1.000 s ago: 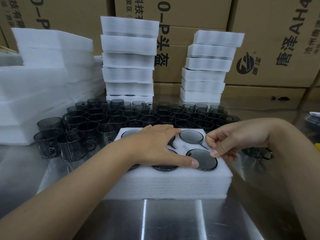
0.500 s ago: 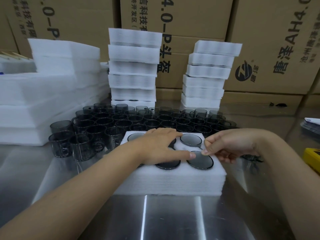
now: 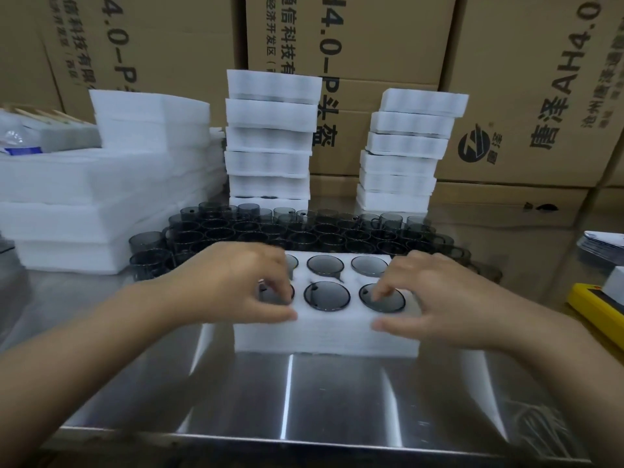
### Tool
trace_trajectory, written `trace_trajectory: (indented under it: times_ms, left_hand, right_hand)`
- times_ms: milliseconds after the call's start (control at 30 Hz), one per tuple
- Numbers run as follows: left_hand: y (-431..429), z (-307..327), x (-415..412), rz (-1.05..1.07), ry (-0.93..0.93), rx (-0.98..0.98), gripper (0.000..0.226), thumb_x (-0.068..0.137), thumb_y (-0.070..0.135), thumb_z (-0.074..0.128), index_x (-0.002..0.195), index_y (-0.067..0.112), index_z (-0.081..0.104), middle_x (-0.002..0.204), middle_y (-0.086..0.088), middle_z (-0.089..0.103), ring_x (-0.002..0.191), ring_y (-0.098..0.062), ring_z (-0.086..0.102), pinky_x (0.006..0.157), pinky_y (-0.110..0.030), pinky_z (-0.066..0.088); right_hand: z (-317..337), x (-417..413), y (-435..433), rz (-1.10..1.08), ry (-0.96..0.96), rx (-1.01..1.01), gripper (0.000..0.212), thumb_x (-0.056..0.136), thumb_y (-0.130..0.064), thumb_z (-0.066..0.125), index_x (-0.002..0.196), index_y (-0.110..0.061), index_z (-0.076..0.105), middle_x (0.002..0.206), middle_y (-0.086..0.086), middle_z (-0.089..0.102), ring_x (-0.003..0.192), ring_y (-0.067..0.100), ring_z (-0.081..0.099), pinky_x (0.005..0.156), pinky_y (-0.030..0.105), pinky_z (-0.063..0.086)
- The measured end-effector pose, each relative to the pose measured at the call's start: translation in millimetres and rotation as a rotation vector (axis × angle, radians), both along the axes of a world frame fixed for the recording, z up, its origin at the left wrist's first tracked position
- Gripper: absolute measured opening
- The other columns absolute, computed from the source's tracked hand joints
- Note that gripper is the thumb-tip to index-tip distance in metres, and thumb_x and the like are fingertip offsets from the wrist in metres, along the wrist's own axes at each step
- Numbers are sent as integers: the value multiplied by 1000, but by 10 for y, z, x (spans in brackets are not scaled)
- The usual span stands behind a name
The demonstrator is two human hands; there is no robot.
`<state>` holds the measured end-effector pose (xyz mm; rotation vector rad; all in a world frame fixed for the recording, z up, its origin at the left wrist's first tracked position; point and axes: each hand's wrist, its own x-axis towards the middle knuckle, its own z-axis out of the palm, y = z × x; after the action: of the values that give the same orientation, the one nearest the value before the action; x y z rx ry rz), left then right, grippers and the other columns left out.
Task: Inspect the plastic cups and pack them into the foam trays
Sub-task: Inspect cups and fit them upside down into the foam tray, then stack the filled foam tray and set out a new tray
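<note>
Steel table holds white foam tray of smoky-grey cups.

"What colour are the cups in that foam tray?"

"Smoky grey and see-through, same as the loose cups behind. The tray's plain white, like the foam stacks."

"And the boxes?"

"Brown cardboard, black lettering, one round black logo. The tabletop is silver steel, streaked with pale reflections. At the right edge there's a bright yellow thing with a dark face."
</note>
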<state>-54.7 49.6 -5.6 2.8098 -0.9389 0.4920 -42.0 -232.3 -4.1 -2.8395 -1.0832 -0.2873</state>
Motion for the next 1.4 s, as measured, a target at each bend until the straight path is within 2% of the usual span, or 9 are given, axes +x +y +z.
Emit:
trace_trajectory:
  times_ms: [67,200,300,533,633,733,900,1167,1400]
  left_hand:
    - [56,8,-102,29,87,113,27,72,56,69,95,46,59,81,28,55,77,9,51,67,-15,37]
    - [67,-61,-146,147,67,334,57,84,51,61,134,48,32,118,24,59,100,-3,55,78,-19,38]
    - [78,104,-214,95,-20,334,51,83,51,61,131,48,42,116,25,61,102,-2,56,84,-23,43]
    - [-106,880,245,54,-192,169,45,78,48,63,123,44,54,106,20,66,72,3,52,60,-18,38]
    - [-274,1072,873,114,-327,223,29,84,38,66,111,29,58,105,8,68,84,-14,58,68,-29,44]
    - [-376,1164,1536,194,-415,274,22,87,33,64,102,19,56,98,0,66,87,-26,58,63,-29,33]
    - [-492,1027,2506,275,-412,319,23,86,34,64,87,22,44,79,1,50,75,-24,49,57,-29,28]
    - [-646,449,3650,284,-294,329,21,87,31,59,84,21,41,79,1,45,73,-23,46,56,-30,30]
    - [-731,231,3995,272,-190,354,20,86,29,63,83,21,45,70,5,39,76,-23,47,61,-31,34]
  right_hand:
    - [-67,-38,37,-9,-170,-104,39,75,-65,48,94,-33,58,90,-19,55,92,4,46,89,26,33]
    - [-173,-88,90,-16,-296,-214,29,84,-51,51,96,-25,55,91,-10,59,94,11,49,90,26,32]
    - [-28,-184,-15,13,-239,-199,28,86,-54,53,96,-27,52,93,-16,52,86,4,41,74,20,26]
    - [824,78,-269,-184,-370,-151,29,74,-62,45,87,-37,50,84,-17,49,74,8,49,53,20,27]
    - [967,546,-234,-250,-556,-122,21,81,-44,61,81,-24,52,74,-9,44,67,17,43,53,26,24]
    - [988,1145,-202,-321,-665,-145,27,82,-34,65,74,-16,47,72,0,42,69,21,37,61,30,25]
    - [834,2143,-180,-287,-673,-249,48,83,-27,65,60,-21,23,60,-8,24,68,19,31,55,30,18]
    - [409,3283,-233,-362,-602,-396,26,85,-36,60,76,-22,40,63,-10,20,70,17,30,56,29,21]
    - [206,3698,-252,-399,-447,-404,25,87,-38,57,76,-24,40,72,-5,36,74,21,40,57,28,29]
